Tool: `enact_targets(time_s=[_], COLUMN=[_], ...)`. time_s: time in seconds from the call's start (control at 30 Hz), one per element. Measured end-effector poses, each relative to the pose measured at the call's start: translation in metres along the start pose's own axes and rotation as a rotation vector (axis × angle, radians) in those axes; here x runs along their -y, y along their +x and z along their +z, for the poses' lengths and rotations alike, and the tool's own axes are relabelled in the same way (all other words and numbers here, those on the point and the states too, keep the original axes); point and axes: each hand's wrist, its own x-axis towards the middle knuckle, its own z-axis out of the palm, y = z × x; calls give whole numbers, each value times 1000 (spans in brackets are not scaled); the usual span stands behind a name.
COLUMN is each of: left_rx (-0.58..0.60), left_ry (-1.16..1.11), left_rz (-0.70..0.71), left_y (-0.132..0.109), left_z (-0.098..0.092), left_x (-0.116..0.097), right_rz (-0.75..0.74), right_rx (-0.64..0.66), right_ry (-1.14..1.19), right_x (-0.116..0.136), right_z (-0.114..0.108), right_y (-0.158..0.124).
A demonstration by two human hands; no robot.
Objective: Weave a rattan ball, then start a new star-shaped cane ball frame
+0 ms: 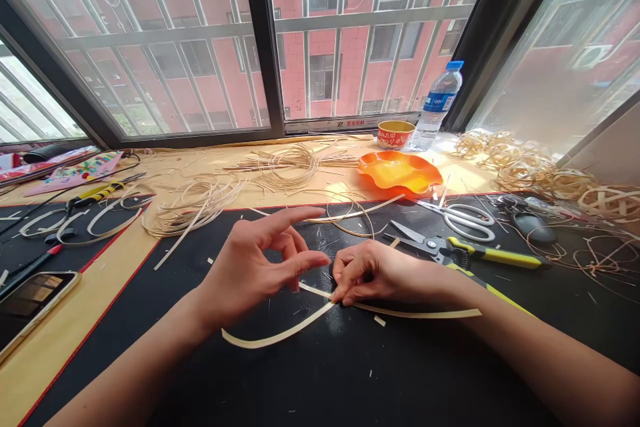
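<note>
Flat pale cane strips [280, 327] lie crossed on the black work mat [320, 373]. My right hand [373, 273] pinches them at the crossing between thumb and fingers, with one strip running off to the right and another curving down to the left. My left hand [255, 267] hovers just left of that crossing, its fingers spread and holding nothing. The crossing itself is partly hidden by my right fingers.
Yellow-handled pruning shears [450, 247] and white-handled scissors [465, 221] lie right of my hands. Coiled cane [195, 208] and an orange wavy dish [399, 172] sit on the sill, with a water bottle [437, 107] behind. Woven cane rings [525, 167] lie at right; a phone [30, 307] lies at left.
</note>
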Motion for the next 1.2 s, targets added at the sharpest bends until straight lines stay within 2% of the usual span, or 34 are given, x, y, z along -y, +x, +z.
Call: enact_targets(time_s=[0.07, 0.23, 0.37, 0.47, 0.53, 0.63, 0.73, 0.8, 0.9, 1.0, 1.1, 1.2], left_rx=[66, 211, 128, 2, -8, 150, 369, 526, 696, 796, 856, 912], left_ry=[-98, -191, -341, -311, -283, -248, -144, -55, 43, 77, 114, 174], left_rz=[-80, -74, -165, -286, -255, -197, -327, -365, -274, -210, -179, -130], left_y=[-3, -3, 2, 3, 2, 1, 1, 1, 1, 0, 0, -1], left_z=[2, 4, 4, 4, 5, 6, 7, 9, 11, 13, 11, 9], left_x=[-2, 6, 5, 0, -2, -1, 2, 4, 6, 5, 2, -1], right_rz=[-8, -5, -1, 13, 18, -3, -14, -7, 1, 62, 166, 192], right_rx=[-3, -4, -4, 3, 2, -11, -1, 8, -1, -9, -24, -40], right_ry=[-14, -56, -45, -22, -19, -39, -62, -68, -58, -36, 83, 130], right_x=[2, 8, 8, 6, 5, 5, 5, 4, 3, 4, 7, 11], right_z=[0, -1, -2, -1, 0, -1, -2, -2, -1, 0, 0, 0], right_y=[0, -1, -1, -1, -2, -2, -1, 1, 2, 3, 3, 3])
